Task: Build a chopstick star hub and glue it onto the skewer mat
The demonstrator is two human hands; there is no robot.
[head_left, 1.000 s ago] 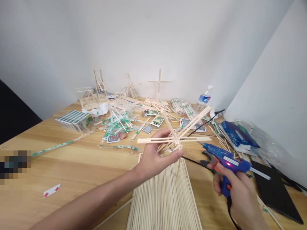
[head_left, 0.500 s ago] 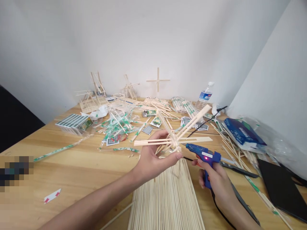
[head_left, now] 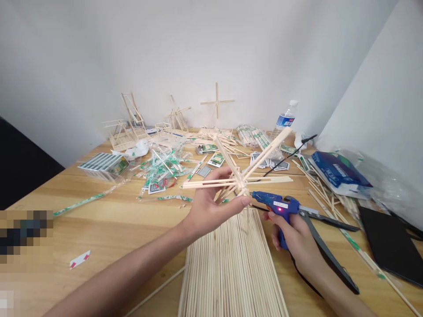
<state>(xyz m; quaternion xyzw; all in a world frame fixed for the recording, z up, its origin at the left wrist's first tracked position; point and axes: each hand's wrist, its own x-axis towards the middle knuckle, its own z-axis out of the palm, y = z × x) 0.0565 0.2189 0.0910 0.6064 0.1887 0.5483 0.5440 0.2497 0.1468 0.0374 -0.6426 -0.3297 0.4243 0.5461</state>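
My left hand (head_left: 206,207) pinches the stick frame (head_left: 231,181) above the surface (head_left: 132,229). At its 4 o'clock, my right hand (head_left: 295,235) wraps its fingers around the glue gun (head_left: 277,204). The hot nozzle is so near that it may burn my thumb.

I see a blue hot glue gun (head_left: 277,204) with a red light glowing, a pale blond stick frame (head_left: 240,182), green-and-white wrappers (head_left: 161,169), a blue-labelled clear bottle (head_left: 284,119), a dark blue packet (head_left: 339,174) and a honey-coloured, grain-streaked worktop (head_left: 115,229).

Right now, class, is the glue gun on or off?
On: a red light glows on the glue gun in the right hand; the left hand holds a stick frame.
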